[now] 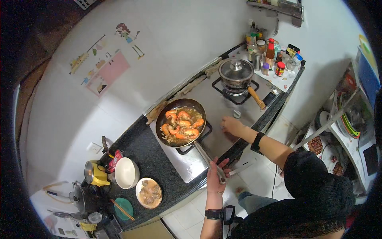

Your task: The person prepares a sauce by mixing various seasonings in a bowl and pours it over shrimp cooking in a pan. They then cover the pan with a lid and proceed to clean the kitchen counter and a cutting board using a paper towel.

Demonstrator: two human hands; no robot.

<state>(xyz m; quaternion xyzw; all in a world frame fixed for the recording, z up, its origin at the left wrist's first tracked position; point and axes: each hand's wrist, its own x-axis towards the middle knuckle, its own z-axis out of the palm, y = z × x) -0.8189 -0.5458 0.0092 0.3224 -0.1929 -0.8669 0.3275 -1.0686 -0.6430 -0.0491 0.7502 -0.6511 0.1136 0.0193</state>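
Observation:
A dark frying pan [158, 133] sits over the near burner, tilted in the view, with several orange shrimp [183, 123] and minced bits in oily liquid. Its metal handle [204, 153] runs toward me, and my left hand [216, 178] is around the handle's end with some fingers spread. My right hand [233, 126] is low over the steel gas stove [191, 167], fingers curled, close to a round control knob [237, 114]. Whether those fingers grip anything is hidden. A lidded saucepan [235, 74] with a wooden handle [256, 98] stands on the far burner.
Beside the stove, the dark counter [167, 176] holds a white bowl [126, 173], a plate [149, 203] with translucent pieces, chopsticks [122, 209] on a green lid [123, 206] and a yellow appliance [95, 173]. Sauce bottles [270, 53] crowd the far end. A rack [346, 143] stands right.

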